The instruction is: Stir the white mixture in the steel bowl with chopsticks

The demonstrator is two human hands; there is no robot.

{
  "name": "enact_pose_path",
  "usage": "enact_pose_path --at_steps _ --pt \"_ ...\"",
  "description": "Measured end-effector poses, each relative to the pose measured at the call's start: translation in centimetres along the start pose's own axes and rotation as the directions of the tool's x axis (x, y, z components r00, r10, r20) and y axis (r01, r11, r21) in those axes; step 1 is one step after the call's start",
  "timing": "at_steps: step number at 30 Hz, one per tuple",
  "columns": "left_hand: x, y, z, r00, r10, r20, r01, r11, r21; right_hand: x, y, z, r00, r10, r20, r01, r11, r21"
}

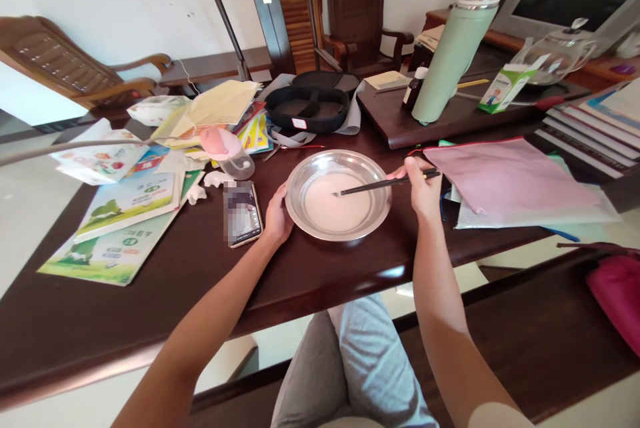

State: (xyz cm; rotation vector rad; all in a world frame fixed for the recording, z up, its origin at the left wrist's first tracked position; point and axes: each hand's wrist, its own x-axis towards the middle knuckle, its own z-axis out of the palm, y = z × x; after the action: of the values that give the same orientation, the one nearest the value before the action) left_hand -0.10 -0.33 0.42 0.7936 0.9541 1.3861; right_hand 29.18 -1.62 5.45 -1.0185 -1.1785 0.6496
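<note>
A round steel basin point(339, 231) stands on the dark table and holds a pale, whitish mixture point(330, 208). On its left side, my left hand point(279, 216) is closed at the rim, steadying it. My right hand point(423, 188), to the right of the basin, is closed around a pair of black chopsticks point(373, 185) with gold-coloured ends. They slant down to the left over the basin, their tips at the mixture; whether they touch the bottom I cannot tell.
A phone point(243, 212) lies left of my left hand, near booklets point(113, 241) and crumpled tissues point(197, 195). Behind the basin sits an open black case point(306, 108). A green thermos point(454, 61) stands back right; a pink pouch point(515, 175) lies right of my right hand.
</note>
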Motion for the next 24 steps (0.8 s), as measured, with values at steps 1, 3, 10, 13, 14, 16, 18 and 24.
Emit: enact_pose_path --at_steps 1,3,10,13,14,16,18,24 --pt "0.01 -0.01 -0.01 1.0 0.001 -0.002 -0.001 1.0 0.0 0.01 0.02 -0.07 1.0 0.005 -0.022 -0.004 1.0 0.011" --pt "0.03 -0.01 0.0 1.0 -0.001 -0.004 0.001 1.0 -0.007 -0.08 -0.03 -0.07 0.999 0.025 0.028 -0.026 1.0 0.016" --pt "-0.06 0.07 0.18 1.0 -0.005 -0.013 0.004 1.0 -0.023 -0.18 -0.1 0.06 0.998 0.002 0.058 -0.002 1.0 0.006" --pt "-0.11 0.13 0.19 1.0 -0.01 -0.005 0.01 1.0 -0.023 -0.09 0.07 -0.15 1.0 0.014 -0.007 -0.014 0.999 0.042" --pt "-0.11 0.14 0.19 1.0 -0.009 -0.001 0.009 1.0 -0.024 -0.1 0.07 -0.15 0.999 0.028 0.029 -0.029 0.999 0.038" --pt "-0.09 0.14 0.18 1.0 -0.006 0.001 0.006 1.0 -0.029 -0.17 -0.02 -0.01 0.988 0.052 0.148 -0.054 0.999 0.01" --pt "-0.05 0.11 0.15 1.0 -0.005 -0.001 0.005 0.999 -0.034 -0.21 -0.15 0.16 0.977 0.048 0.209 -0.046 0.999 -0.014" --pt "0.02 0.04 -0.08 1.0 -0.012 -0.002 0.012 0.999 -0.031 -0.06 -0.12 -0.04 0.999 -0.001 -0.047 0.003 0.999 0.053"
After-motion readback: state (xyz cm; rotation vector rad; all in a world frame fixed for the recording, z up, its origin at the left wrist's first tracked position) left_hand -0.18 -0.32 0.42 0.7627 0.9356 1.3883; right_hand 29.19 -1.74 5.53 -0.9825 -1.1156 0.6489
